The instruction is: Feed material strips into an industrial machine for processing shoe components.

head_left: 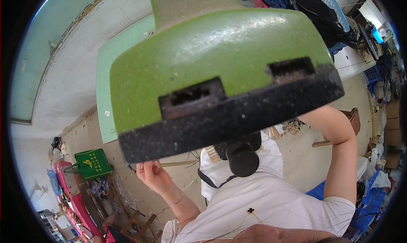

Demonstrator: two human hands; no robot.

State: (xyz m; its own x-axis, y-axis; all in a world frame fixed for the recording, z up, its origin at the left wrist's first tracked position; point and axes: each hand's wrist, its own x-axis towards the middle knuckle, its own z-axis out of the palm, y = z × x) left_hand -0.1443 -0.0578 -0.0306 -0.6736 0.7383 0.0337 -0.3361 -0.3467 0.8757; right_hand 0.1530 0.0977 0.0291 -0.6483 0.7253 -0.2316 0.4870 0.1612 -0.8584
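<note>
A large green machine housing [220, 44] with a thick black lower rim [237, 116] fills the middle of the view, very close. Two dark rectangular slots are cut into its green front, and a round black knob [243, 159] sticks out below. My left hand [153, 177] is at the rim's lower left corner, fingers curled and the tips partly hidden by it. What they hold, if anything, does not show. A thin tan strip [180, 163] lies beside that hand in the picture. My right forearm [324, 120] passes behind the housing, which hides the right hand.
A pale green board [106, 90] is behind the housing at left. On the floor at left stand a green bag [92, 163] and a wooden stool [137, 226], with a pink-edged table [76, 196] beyond. Blue baskets with black items [316, 10] are at the far right.
</note>
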